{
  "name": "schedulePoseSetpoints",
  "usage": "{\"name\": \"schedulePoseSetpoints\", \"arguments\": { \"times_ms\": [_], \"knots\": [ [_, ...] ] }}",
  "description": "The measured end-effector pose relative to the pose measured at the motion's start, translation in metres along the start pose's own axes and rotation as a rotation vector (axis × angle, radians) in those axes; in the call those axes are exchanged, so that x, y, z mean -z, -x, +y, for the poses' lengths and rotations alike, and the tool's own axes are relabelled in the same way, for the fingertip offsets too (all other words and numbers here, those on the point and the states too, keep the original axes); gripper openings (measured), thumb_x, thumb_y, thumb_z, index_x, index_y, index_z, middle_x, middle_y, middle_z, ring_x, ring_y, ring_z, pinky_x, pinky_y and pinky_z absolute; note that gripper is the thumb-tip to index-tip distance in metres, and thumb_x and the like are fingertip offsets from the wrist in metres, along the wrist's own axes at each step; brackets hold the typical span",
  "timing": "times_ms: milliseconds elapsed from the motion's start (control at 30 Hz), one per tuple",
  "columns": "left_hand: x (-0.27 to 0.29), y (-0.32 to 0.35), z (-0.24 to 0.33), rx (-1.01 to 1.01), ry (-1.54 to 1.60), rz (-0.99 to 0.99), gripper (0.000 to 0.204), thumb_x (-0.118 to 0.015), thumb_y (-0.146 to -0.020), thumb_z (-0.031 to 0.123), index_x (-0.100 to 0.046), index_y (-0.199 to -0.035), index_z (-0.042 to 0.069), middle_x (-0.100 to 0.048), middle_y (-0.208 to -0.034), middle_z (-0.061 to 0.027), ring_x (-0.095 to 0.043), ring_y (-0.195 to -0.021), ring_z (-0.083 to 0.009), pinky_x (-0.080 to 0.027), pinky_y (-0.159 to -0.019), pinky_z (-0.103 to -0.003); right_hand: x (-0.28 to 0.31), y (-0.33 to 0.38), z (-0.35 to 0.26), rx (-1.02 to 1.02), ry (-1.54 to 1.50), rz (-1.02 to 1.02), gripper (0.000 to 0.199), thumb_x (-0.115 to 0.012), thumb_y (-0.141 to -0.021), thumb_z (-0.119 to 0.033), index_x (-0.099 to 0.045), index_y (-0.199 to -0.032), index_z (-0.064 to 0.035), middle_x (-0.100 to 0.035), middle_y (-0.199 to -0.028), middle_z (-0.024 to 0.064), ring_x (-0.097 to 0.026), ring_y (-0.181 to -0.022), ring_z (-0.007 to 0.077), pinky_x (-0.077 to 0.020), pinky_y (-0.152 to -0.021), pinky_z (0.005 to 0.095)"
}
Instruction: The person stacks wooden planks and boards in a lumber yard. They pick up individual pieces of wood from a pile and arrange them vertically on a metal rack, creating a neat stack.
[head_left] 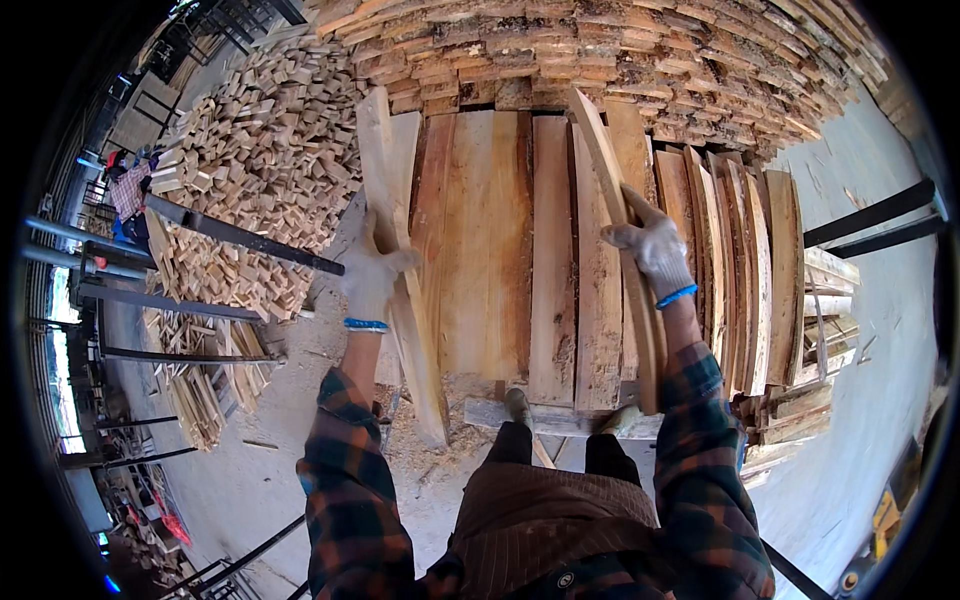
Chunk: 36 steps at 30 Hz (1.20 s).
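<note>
A pale plank point(400, 250) is being gripped by the gloved left hand point(372, 275), whose fingers are being closed around its edge about midway along its length. The plank is being held on edge, tilted, with its lower end resting in the sawdust point(420, 450) on the floor and its upper end leaning toward the heap of short offcuts point(260, 170). A second, thinner board point(625, 250) is being clasped by the gloved right hand point(652, 250), the fingers being wrapped over its narrow edge; it is being kept on edge, curving from the stacked wood at the top down toward the right forearm. Between the two, a row of flat boards point(500, 260) is being supported on a low base, just in front of the person's shoes point(518, 405). More boards point(740, 260) are being stored on edge to the right. A wall of stacked timber point(620, 60) is being shown behind.
</note>
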<state>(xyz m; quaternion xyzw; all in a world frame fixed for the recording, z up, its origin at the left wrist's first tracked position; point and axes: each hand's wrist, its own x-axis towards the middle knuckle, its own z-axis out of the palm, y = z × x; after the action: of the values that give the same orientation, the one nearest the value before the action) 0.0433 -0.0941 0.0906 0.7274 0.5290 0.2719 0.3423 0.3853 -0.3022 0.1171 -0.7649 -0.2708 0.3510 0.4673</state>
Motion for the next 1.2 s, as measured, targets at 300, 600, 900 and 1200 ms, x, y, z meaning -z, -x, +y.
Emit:
{"name": "schedulePoseSetpoints", "arguments": {
  "times_ms": [300, 600, 900, 1200],
  "knots": [
    [-0.018, -0.016, 0.002, 0.182, -0.556, 0.094, 0.092, -0.078, -0.062, 0.024, -0.042, -0.144, 0.005, -0.061, -0.117, -0.0285, -0.064, -0.103, -0.0357, -0.052, -0.088, -0.041, -0.025, 0.031, 0.018, 0.132, 1.019, -0.051, 0.076, -0.077, -0.075, -0.030, -0.042, -0.141, -0.0182, -0.051, -0.128, 0.0221, -0.055, -0.114, 0.0415, -0.0505, -0.094, 0.0483],
    [-0.050, -0.021, 0.012, 0.214, -0.849, 0.187, 0.096, -0.080, -0.063, 0.045, -0.038, -0.143, 0.014, -0.055, -0.119, -0.0256, -0.062, -0.101, -0.0403, -0.053, -0.084, -0.048, -0.013, 0.023, 0.041, 0.349, 1.054, 0.042, 0.070, -0.075, -0.074, -0.029, -0.046, -0.137, -0.0227, -0.054, -0.119, 0.0183, -0.056, -0.109, 0.0382, -0.0474, -0.088, 0.0489],
    [-0.016, -0.043, -0.026, 0.214, -0.714, 0.071, 0.099, -0.083, -0.060, 0.044, -0.042, -0.143, 0.008, -0.057, -0.121, -0.0298, -0.059, -0.108, -0.0448, -0.050, -0.091, -0.048, -0.008, 0.026, 0.031, 0.318, 0.955, -0.009, 0.066, -0.075, -0.072, -0.024, -0.051, -0.133, -0.0180, -0.056, -0.113, 0.0186, -0.057, -0.105, 0.0370, -0.0489, -0.088, 0.0458],
    [-0.031, -0.032, 0.015, 0.228, -0.704, 0.068, 0.092, -0.082, -0.064, 0.034, -0.044, -0.141, 0.000, -0.056, -0.124, -0.0327, -0.058, -0.111, -0.0465, -0.048, -0.096, -0.046, -0.003, 0.024, 0.036, 0.313, 0.937, -0.002, 0.063, -0.075, -0.071, -0.023, -0.053, -0.130, -0.0154, -0.057, -0.109, 0.0195, -0.058, -0.102, 0.0376, -0.0501, -0.085, 0.0455]
  ]
}}
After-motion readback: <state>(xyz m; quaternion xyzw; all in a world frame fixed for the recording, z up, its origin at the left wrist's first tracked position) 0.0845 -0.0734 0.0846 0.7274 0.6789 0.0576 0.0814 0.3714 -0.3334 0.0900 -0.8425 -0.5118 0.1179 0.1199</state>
